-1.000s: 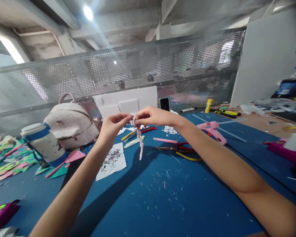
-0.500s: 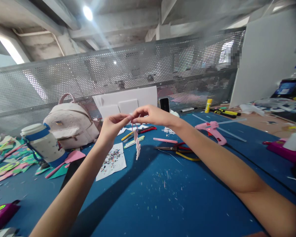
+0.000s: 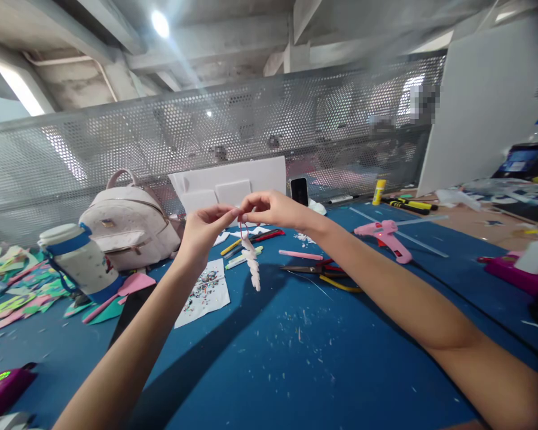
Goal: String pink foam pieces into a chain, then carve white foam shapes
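Both hands are raised over the blue table (image 3: 296,358), fingertips nearly touching. My left hand (image 3: 204,230) and my right hand (image 3: 273,210) each pinch the top of a thin pink string loop. From the loop hangs a small white feather-shaped ornament (image 3: 253,264), dangling just below my fingers and above the table. Scissors with red and yellow handles (image 3: 325,272) and a pink stick (image 3: 300,255) lie on the table beyond the ornament.
A pale backpack (image 3: 128,221) and a white-and-blue bottle (image 3: 78,257) stand at left, beside coloured foam scraps (image 3: 13,292). A paper with bits (image 3: 204,292) lies centre-left. A pink glue gun (image 3: 385,236), a phone (image 3: 299,189) and a glue stick (image 3: 379,191) sit farther back.
The hanging ornament has swung and turned under my fingers; my hands stay pinched together in almost the same place.
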Action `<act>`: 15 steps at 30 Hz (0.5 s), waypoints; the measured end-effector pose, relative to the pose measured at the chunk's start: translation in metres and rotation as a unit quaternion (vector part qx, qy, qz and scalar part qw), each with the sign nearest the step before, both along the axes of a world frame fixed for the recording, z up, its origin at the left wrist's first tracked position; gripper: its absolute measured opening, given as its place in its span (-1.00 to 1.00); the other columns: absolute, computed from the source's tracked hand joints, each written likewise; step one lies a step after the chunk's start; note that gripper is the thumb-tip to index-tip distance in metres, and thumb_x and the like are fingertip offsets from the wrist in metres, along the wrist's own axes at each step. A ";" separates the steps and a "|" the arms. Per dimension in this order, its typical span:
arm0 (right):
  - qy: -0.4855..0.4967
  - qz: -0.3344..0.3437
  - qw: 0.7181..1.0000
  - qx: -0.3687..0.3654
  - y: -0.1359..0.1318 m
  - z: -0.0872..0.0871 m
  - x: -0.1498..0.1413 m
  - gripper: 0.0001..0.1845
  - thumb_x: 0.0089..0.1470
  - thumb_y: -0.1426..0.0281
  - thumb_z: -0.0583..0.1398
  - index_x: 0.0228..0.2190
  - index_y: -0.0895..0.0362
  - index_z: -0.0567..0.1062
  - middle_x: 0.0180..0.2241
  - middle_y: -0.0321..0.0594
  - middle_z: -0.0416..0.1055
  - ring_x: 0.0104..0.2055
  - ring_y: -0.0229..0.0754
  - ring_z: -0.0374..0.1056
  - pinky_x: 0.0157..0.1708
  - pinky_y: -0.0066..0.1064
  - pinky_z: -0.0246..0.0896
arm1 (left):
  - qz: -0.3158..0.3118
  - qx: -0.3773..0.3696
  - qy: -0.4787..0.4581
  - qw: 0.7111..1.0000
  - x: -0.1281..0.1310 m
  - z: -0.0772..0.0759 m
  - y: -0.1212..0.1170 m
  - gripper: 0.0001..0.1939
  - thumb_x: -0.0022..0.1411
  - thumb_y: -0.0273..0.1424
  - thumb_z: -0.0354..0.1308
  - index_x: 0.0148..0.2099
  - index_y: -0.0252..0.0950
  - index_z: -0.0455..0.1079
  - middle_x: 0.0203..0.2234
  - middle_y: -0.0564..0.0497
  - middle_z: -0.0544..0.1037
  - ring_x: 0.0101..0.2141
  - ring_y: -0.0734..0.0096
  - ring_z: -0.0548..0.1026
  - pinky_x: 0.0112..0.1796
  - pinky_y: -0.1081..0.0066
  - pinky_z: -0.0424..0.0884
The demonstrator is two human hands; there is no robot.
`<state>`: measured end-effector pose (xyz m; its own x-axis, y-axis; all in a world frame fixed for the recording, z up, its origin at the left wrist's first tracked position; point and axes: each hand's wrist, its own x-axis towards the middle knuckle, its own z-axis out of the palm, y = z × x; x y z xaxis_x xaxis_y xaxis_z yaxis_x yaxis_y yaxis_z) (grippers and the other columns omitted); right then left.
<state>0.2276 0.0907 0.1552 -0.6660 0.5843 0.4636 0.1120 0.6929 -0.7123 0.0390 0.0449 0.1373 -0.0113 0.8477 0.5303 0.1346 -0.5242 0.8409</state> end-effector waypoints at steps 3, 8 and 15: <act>-0.006 -0.007 1.000 -0.001 -0.003 0.001 0.000 -0.86 0.09 0.36 0.27 -0.31 0.18 0.54 -0.34 -0.21 0.48 -0.28 -0.21 0.33 -0.25 -0.35 0.20 | 0.007 0.004 -0.002 1.000 -0.001 0.000 0.001 -0.81 0.02 -0.28 0.42 -0.35 -0.30 0.63 -0.46 0.01 0.65 -0.37 0.39 0.54 -0.28 0.45 0.41; -0.023 -0.006 1.000 -0.003 -0.006 0.003 0.001 -0.88 0.09 0.41 0.25 -0.30 0.17 0.54 -0.29 -0.16 0.52 -0.24 -0.18 0.38 -0.22 -0.35 0.24 | 0.011 0.003 -0.006 1.000 -0.002 -0.001 0.003 -0.81 0.01 -0.28 0.42 -0.35 -0.28 0.63 -0.46 0.01 0.65 -0.38 0.38 0.54 -0.30 0.45 0.42; -0.039 -0.005 0.999 0.005 -0.002 0.005 0.003 -0.86 0.07 0.36 0.29 -0.30 0.16 0.55 -0.29 -0.16 0.53 -0.23 -0.17 0.41 -0.22 -0.35 0.27 | 0.010 0.003 -0.004 1.000 -0.002 -0.001 0.003 -0.81 0.01 -0.28 0.42 -0.35 -0.28 0.63 -0.46 0.00 0.65 -0.39 0.38 0.54 -0.30 0.43 0.42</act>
